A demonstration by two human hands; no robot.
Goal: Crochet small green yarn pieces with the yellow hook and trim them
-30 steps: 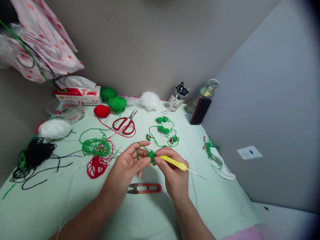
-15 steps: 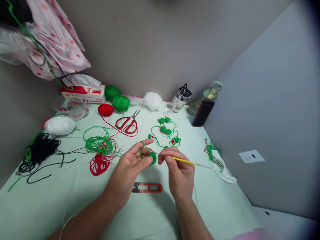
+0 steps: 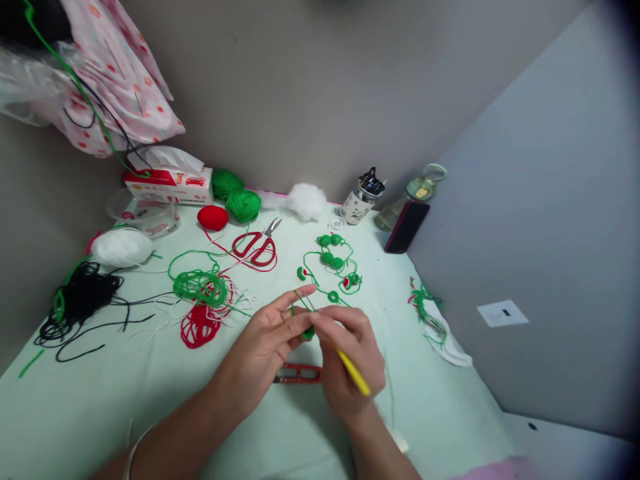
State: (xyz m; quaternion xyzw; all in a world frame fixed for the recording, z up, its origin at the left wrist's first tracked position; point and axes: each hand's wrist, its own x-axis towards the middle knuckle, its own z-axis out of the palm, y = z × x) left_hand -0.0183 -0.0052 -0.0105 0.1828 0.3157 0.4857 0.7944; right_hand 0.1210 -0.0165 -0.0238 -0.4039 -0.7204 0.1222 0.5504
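Note:
My left hand (image 3: 273, 333) pinches a small green crochet piece (image 3: 308, 333), mostly covered by my fingers. Green yarn (image 3: 295, 301) loops over the raised left index finger. In my right hand (image 3: 353, 357) is a crochet hook with a yellow handle (image 3: 354, 373), its thin metal tip pointing up and away by the left fingertips. Both hands meet over the table's middle. Thread snips with an orange-red frame (image 3: 300, 374) lie beneath them, partly hidden. Just beyond are small green crocheted pieces (image 3: 327, 259) trailing yarn tails and a green ring (image 3: 333, 297).
Red-handled scissors (image 3: 255, 247) lie behind tangled green yarn (image 3: 200, 285) and red yarn (image 3: 199, 327). Black yarn (image 3: 83, 303) and a white ball (image 3: 123, 248) are at left. A tissue box (image 3: 170, 187), stuffing (image 3: 306, 201), pen cup (image 3: 360, 200), bottle (image 3: 400, 210) and phone (image 3: 407, 228) line the back.
My right hand has turned the hook from nearly level to steep, handle end toward me, and closed in on my left hand. The crochet piece is now more covered.

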